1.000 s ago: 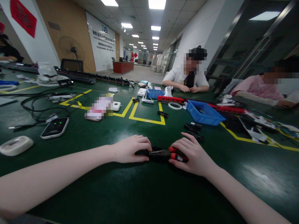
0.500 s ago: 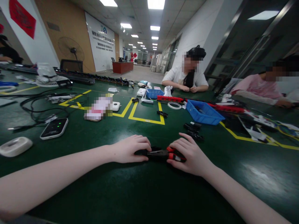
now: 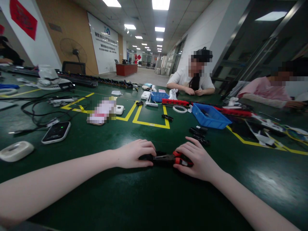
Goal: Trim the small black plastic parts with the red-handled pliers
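Observation:
My right hand (image 3: 196,158) is wrapped round the red-and-black handles of a pair of long-nose pliers (image 3: 166,158), whose jaws point left. The pliers lie low over the green table (image 3: 154,195). My left hand (image 3: 138,154) is closed round a small black part (image 3: 145,157) at the tips of the jaws; its kind is mostly hidden by the fingers. Just beyond my right hand lie several small black pieces (image 3: 199,135).
A blue bin (image 3: 210,116) stands beyond my right hand. Yellow tape (image 3: 151,124) marks the table. To the left are a phone-like device (image 3: 56,132), a white oval object (image 3: 16,150) and black cables (image 3: 36,109). A person (image 3: 192,80) sits across the table.
My right hand and the pliers have shifted very slightly to the right. My left hand has barely moved.

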The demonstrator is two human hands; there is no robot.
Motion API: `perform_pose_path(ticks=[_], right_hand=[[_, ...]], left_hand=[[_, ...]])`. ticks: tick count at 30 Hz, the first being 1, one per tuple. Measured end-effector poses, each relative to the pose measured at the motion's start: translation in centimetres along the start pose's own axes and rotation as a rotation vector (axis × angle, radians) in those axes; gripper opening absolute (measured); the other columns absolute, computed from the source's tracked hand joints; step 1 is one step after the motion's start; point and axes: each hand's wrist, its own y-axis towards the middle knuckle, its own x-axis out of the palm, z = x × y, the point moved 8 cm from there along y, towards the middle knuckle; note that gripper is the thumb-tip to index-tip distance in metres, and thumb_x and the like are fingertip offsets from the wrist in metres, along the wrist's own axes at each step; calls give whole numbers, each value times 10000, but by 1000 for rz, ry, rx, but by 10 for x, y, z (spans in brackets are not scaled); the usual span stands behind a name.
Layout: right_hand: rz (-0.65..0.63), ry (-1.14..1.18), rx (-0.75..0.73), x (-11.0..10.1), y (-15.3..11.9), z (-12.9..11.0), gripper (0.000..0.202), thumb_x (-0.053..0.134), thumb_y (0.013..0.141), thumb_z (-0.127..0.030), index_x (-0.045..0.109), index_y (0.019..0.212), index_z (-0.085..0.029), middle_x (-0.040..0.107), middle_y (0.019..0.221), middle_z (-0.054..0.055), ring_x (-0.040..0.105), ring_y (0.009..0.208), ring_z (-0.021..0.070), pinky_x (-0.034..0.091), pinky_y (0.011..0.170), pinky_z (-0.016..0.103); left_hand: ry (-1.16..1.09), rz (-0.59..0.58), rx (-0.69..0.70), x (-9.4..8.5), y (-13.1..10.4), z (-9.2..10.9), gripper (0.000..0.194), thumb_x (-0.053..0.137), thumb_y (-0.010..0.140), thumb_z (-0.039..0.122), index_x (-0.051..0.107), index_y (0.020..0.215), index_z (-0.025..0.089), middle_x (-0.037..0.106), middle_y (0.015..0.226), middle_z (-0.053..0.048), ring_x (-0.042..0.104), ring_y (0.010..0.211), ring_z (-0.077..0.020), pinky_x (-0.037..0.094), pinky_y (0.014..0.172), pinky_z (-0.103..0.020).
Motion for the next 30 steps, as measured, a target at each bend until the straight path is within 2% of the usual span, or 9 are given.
perform_pose_path(ticks=[30], right_hand=[[-17, 8, 18, 1, 2, -3, 270, 700, 848, -414, 652, 1017, -208, 730, 909, 54, 696, 857, 236, 417, 1076, 570]], left_hand=[[7, -3, 1, 0, 0, 0, 204, 681, 930, 274, 615, 1107, 196, 635, 1170, -70, 619, 1058, -238, 474, 914, -362]])
